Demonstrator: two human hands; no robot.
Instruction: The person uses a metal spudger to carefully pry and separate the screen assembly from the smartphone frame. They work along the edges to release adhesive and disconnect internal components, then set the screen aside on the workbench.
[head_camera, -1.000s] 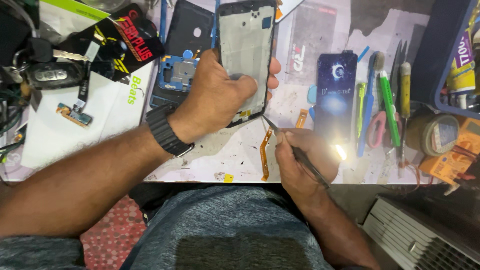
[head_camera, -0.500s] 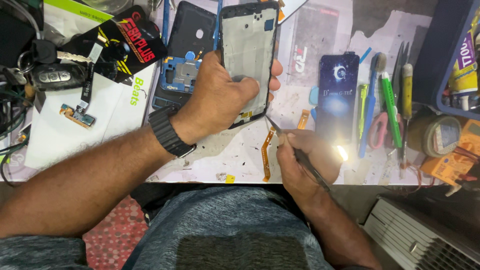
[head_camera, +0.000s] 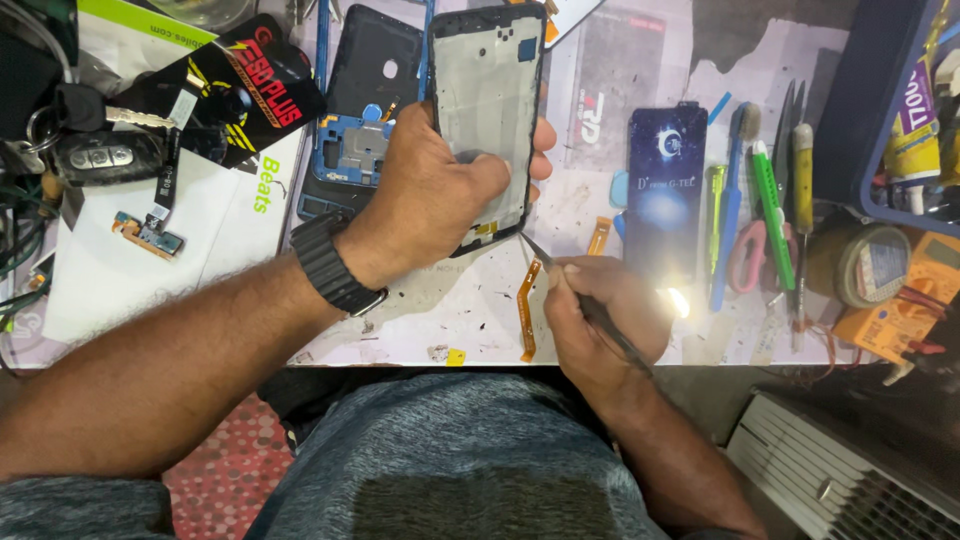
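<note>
The left hand (head_camera: 440, 185) grips the phone frame (head_camera: 487, 110) at upper centre, thumb pressed on its inner face; the right hand (head_camera: 600, 320) pinches tweezers (head_camera: 580, 297), tip at the frame's lower corner — little changed since earlier; an orange flex cable (head_camera: 527, 310) lies just below.

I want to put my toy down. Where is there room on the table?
Bare table lies near the front edge, between the left hand and the orange ribbon cable. The white box top is partly free. The tools on the right are crowded.
</note>
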